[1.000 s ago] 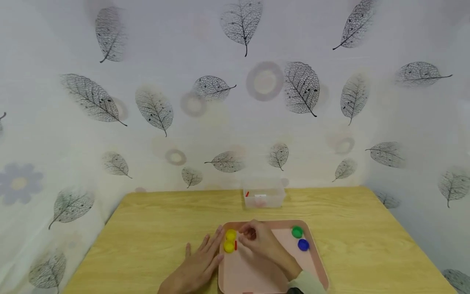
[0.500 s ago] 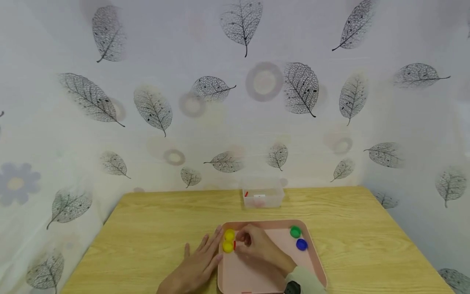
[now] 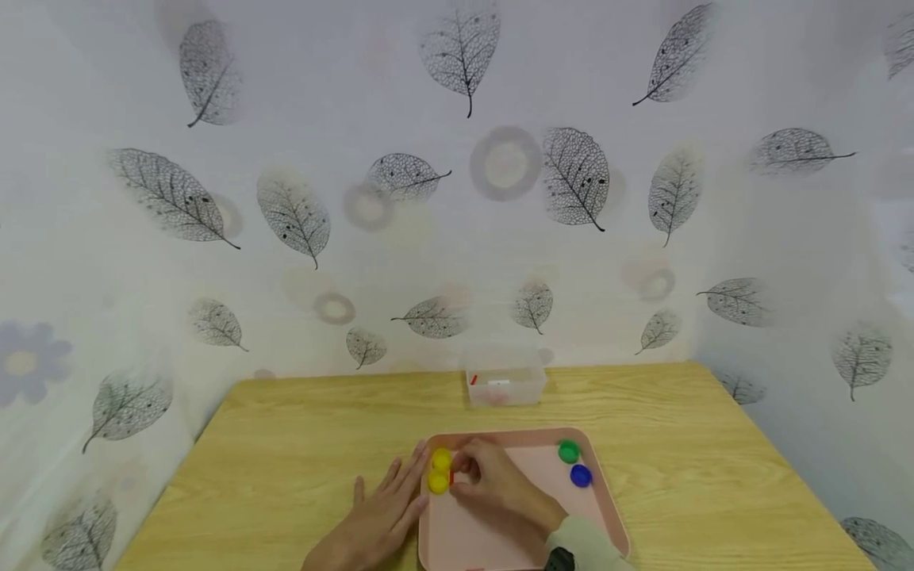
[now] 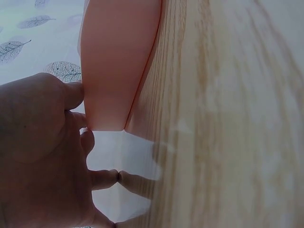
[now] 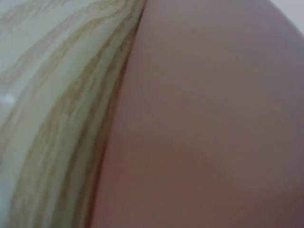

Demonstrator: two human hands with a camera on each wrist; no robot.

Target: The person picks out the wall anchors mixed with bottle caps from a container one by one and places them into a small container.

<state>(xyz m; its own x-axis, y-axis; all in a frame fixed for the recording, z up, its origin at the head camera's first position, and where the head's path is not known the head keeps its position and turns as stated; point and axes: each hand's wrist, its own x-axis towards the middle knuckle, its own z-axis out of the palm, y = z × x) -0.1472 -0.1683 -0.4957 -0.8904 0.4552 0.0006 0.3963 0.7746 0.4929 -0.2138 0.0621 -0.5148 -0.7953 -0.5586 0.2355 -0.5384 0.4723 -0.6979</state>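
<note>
In the head view a pink tray [image 3: 493, 527] lies on the table. My right hand [image 3: 493, 480] is over its left part, thumb and index finger pinching the ends of a small red stick [image 3: 451, 477]. Just left of the stick sit two yellow round cap-like pieces, the far one [image 3: 441, 458] and the near one [image 3: 439, 481]. My left hand [image 3: 385, 507] lies with straight, spread fingers along the tray's left rim; in the left wrist view this hand [image 4: 42, 147] touches the tray's outer wall [image 4: 118, 61]. The right wrist view shows only tray wall [image 5: 204, 95] and table.
A green cap-like piece [image 3: 568, 452] and a blue one [image 3: 581, 476] sit at the tray's right side. Behind the tray stands a clear plastic box [image 3: 517, 390] with a red stick [image 3: 474, 380] in it. Another red piece [image 3: 474, 569] shows at the tray's near edge.
My right hand has come down and slightly left from above the red stick, and its fingertips now close on it. My left hand keeps its place at the tray's rim.
</note>
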